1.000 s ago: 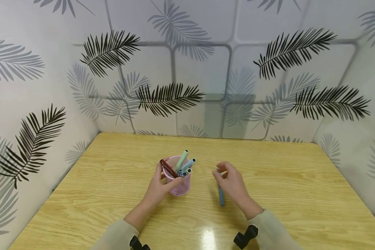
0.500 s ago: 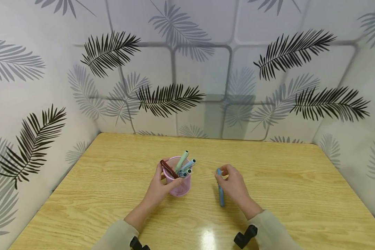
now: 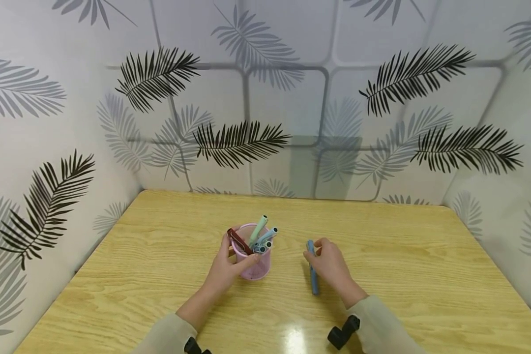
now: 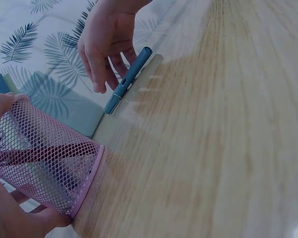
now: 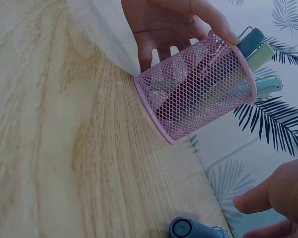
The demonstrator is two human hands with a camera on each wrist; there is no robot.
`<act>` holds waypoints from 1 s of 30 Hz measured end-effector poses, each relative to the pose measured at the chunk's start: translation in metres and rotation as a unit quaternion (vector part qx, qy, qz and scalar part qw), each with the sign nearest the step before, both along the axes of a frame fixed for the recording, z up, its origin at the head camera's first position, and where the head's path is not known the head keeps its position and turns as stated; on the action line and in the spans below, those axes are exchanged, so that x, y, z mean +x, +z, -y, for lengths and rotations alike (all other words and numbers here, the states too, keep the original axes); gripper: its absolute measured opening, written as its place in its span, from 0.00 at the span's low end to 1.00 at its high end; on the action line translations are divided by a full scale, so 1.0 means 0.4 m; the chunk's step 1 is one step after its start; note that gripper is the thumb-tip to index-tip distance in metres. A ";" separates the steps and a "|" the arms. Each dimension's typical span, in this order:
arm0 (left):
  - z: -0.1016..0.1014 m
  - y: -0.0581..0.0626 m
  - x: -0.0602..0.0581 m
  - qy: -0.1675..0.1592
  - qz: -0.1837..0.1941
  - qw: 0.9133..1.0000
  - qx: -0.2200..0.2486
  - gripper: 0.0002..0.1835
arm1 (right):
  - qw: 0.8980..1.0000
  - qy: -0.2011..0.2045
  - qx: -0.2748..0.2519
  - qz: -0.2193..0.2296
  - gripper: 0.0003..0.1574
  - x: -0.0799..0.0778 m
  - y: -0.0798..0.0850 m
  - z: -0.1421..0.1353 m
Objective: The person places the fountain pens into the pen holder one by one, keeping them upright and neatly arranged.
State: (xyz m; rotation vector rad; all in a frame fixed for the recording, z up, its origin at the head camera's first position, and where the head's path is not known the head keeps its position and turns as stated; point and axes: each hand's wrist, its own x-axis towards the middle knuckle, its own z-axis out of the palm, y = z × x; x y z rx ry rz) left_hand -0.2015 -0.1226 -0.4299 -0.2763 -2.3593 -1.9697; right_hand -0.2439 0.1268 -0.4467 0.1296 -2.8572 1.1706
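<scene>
My left hand (image 3: 225,263) grips a pink mesh pen holder (image 3: 256,268), its thumb near the rim and fingers round the far side. The holder stands upright on the table, with a dark red pen (image 3: 239,241), a pale green pen (image 3: 258,228) and several blue and light-coloured pens inside. A blue pen (image 3: 313,275) lies on the table to the right of the holder. Over that pen's far end hovers my right hand (image 3: 332,260), thumb and fingers apart and bent down. The left wrist view shows those fingers (image 4: 97,74) right beside the blue pen (image 4: 129,79).
The wooden table (image 3: 172,216) meets a leaf-patterned wall (image 3: 265,162) at the back, with similar side walls. Black wrist cameras (image 3: 342,332) are strapped over the sleeves. A bright light reflection shows near the table's front.
My right hand has drawn slightly back toward me and lowered beside the blue pen, whose far end now shows. My left hand and the pen holder have stayed in place.
</scene>
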 end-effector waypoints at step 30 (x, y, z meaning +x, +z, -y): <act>-0.002 0.010 0.008 0.005 -0.016 1.000 -0.021 0.40 | 0.997 -0.020 0.070 0.029 0.16 -0.032 -0.025 0.008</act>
